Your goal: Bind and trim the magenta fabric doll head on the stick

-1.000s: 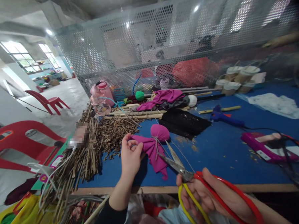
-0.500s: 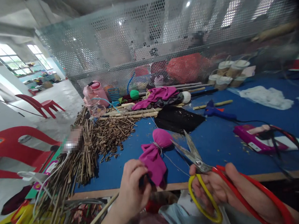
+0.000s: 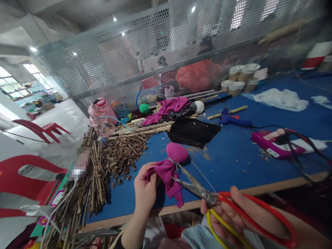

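Observation:
A ball wrapped in magenta cloth (image 3: pixel 177 152), tied at its neck with thread, lies near the front edge of the blue table. Its loose cloth tail is pinched by my left hand (image 3: pixel 146 188). In my right hand (image 3: pixel 226 214) is a pair of scissors (image 3: pixel 198 189) with one red and one yellow handle. The blades are spread, their points at the cloth just under the tied neck. Whether they touch the thread I cannot tell. A thin thread (image 3: pixel 203 174) runs from the neck toward the scissors.
Bundled dry stalks (image 3: pixel 98 169) and dried leaves (image 3: pixel 128 148) cover the left. Black cloth (image 3: pixel 194 132) lies behind the ball. To the right are a blue glue gun (image 3: pixel 234 120) and a purple-white device (image 3: pixel 278 144) with cables. Perforated metal sheeting (image 3: pixel 109 64) stands behind.
My left hand has moved up and taken hold of the cloth tail, lifting part of it. The scissors have come left, bringing the blades to the cloth below the neck.

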`<state>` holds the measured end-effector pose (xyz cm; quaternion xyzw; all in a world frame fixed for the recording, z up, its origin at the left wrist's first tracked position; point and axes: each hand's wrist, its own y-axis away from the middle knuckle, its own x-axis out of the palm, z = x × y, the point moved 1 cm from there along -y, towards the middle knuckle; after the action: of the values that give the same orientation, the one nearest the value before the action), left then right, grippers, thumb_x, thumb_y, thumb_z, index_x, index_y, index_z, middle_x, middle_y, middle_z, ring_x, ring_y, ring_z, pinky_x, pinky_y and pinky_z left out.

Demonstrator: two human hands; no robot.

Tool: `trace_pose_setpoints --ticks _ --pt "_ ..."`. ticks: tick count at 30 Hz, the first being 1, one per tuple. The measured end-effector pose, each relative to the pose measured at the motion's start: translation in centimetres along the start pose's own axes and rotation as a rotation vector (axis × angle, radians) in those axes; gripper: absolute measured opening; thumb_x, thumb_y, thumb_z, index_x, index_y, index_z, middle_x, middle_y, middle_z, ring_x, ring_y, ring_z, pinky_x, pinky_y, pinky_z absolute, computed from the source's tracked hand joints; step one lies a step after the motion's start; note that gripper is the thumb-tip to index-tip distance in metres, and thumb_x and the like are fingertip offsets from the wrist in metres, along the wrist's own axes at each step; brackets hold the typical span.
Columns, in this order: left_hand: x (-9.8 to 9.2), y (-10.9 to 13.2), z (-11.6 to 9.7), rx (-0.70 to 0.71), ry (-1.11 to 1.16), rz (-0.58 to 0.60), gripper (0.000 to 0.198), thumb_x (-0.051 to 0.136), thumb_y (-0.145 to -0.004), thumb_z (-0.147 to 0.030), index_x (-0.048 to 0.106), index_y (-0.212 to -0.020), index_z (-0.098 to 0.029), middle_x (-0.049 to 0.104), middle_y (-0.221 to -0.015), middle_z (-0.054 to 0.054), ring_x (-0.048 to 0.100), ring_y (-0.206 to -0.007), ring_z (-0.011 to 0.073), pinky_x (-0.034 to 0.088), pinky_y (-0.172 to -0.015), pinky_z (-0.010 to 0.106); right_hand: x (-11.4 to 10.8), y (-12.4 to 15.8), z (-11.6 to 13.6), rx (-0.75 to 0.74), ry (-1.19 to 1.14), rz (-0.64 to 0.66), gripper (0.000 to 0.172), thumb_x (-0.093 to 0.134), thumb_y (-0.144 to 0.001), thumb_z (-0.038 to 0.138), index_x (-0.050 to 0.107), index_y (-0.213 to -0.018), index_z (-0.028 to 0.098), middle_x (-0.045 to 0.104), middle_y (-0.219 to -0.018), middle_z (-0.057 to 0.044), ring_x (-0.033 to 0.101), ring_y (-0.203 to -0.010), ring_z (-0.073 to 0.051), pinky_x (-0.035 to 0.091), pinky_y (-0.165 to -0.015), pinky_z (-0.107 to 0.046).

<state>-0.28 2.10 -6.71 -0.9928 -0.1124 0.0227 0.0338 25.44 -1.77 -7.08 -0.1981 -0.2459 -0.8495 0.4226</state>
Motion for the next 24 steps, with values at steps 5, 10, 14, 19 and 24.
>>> trace_pose_setpoints --ticks 5,10,14,19,24 --pt "0.0 0.1 -0.2 0.185 -0.120 -0.082 0.015 0.056 -0.083 -0.027 0.065 -0.084 -0.015 0.063 -0.109 0.010 0.061 -0.100 0.0198 0.049 -0.087 0.033 2.2 -2.4 -0.2 0.056 -0.012 -0.019 0.074 0.030 -0.076 0.081 0.056 -0.100 0.015 0.062 -0.069 -0.008 0.056 -0.046 -0.011 0.038 -0.039 -0.017" --pt "-0.1 0.6 -0.5 0.333 -0.167 -0.130 0.012 0.056 -0.083 -0.025 0.063 -0.087 -0.016 0.066 -0.101 0.009 0.062 -0.100 0.0194 0.047 -0.090 0.034 3.7 -5.2 -0.3 0.099 -0.081 -0.097 0.074 0.036 -0.070 0.084 0.052 -0.094 0.015 0.060 -0.067 -0.006 0.056 -0.050 -0.011 0.040 -0.039 -0.016" --pt "0.1 1.3 -0.3 0.305 -0.037 -0.093 0.008 0.055 -0.084 -0.023 0.059 -0.088 -0.017 0.069 -0.095 0.009 0.066 -0.093 0.0190 0.052 -0.081 0.032 3.5 -5.7 0.4 0.002 -0.112 -0.134 0.070 0.027 -0.078 0.079 0.052 -0.092 0.016 0.057 -0.072 -0.005 0.054 -0.051 -0.009 0.041 -0.040 -0.014" --pt "0.1 2.2 0.2 0.363 -0.096 0.074 0.008 0.047 -0.087 -0.017 0.053 -0.093 -0.018 0.069 -0.105 0.010 0.067 -0.082 0.0159 0.053 -0.072 0.027 2.5 -5.2 0.7 -0.023 -0.039 -0.140 0.067 0.027 -0.080 0.077 0.053 -0.086 0.015 0.050 -0.066 -0.001 0.046 -0.042 -0.006 0.040 -0.038 -0.015" --pt "-0.1 2.2 0.0 0.499 -0.334 0.058 0.033 0.050 -0.076 -0.006 0.056 -0.106 -0.018 0.067 -0.097 0.007 0.064 -0.092 0.0182 0.051 -0.083 0.031 1.3 -4.8 1.1 0.027 0.055 -0.180 0.066 0.032 -0.077 0.079 0.052 -0.091 0.018 0.046 -0.059 0.003 0.037 -0.038 -0.005 0.036 -0.035 -0.016"
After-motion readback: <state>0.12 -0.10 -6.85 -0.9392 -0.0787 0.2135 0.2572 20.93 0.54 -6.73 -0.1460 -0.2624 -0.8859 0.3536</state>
